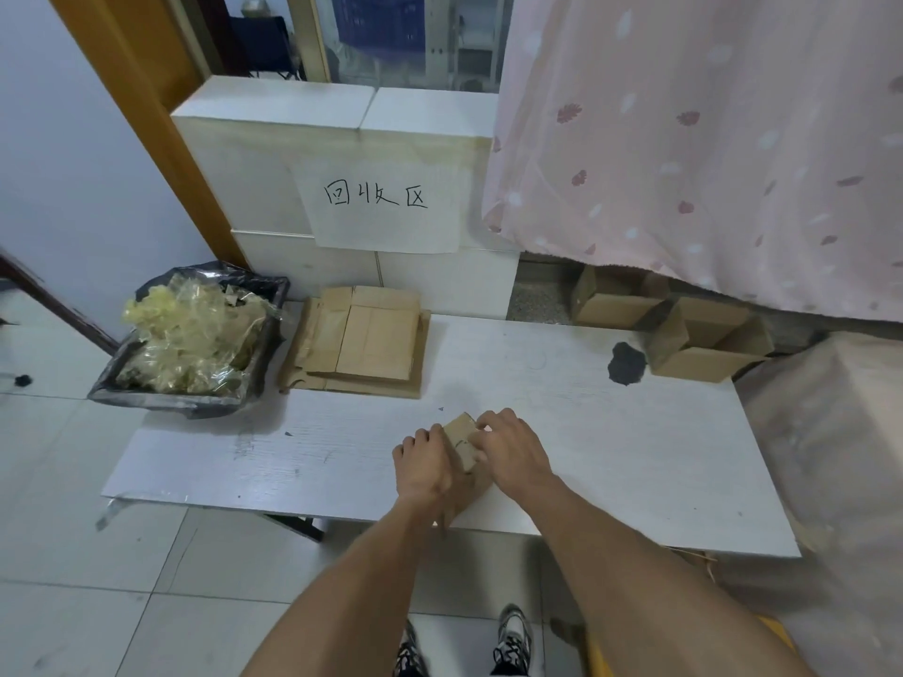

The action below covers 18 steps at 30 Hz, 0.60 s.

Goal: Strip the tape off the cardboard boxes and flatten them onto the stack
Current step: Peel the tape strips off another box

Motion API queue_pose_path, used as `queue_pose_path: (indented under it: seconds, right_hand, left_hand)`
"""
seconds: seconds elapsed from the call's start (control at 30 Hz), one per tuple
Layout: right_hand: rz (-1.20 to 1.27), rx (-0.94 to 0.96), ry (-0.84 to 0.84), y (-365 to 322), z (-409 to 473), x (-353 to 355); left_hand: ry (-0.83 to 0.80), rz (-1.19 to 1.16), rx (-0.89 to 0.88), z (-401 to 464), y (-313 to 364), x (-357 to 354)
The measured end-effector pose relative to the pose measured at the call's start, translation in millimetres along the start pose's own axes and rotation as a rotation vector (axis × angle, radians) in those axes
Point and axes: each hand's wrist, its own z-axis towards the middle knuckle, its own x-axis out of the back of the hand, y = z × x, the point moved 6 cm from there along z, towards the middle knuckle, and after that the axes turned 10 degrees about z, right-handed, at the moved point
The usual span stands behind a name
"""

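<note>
- A small cardboard box [462, 439] sits near the front edge of the white bench [611, 432], a little right of the middle, and both hands are on it.
- The left hand [422, 464] grips the box's left side, fingers curled around it to hold it steady.
- The right hand [513, 447] lies over the top right of the box, its fingers [481, 425] bent and pressed at the upper edge — they seem to be picking or pinching at something there, though any tape is too small to make out.
- The step in hand looks like the stripping: finding the end of a tape strip and lifting it while the other hand braces the box.
- The box is not yet flattened; it keeps some of its shape between the hands.
- The next move likely calls for a firm pinch on the tape end and a steady pull along the seam, with the left hand holding the box against the bench.
- A stack of flattened cardboard [364, 342] lies off the back left corner of the bench, against the white wall — that is where the box should end up.
- Left of the stack, a bin lined with a black bag [195, 344] holds a heap of crumpled clear tape.
- More boxes [703, 342], not yet flattened, wait beyond the back right corner, under a pink curtain [708, 153].
</note>
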Motion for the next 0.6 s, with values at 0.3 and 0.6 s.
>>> queue_pose_path:
  seconds: [0.3,0.6]
  right_hand:
    - [-0.167,0.146,-0.072,-18,8,4]
    - [0.069,0.044,-0.142,-13,-2,7]
  left_hand:
    - [-0.021,0.042,-0.180,10,-7,19]
    - [0.184,0.185,-0.357,0,-6,30]
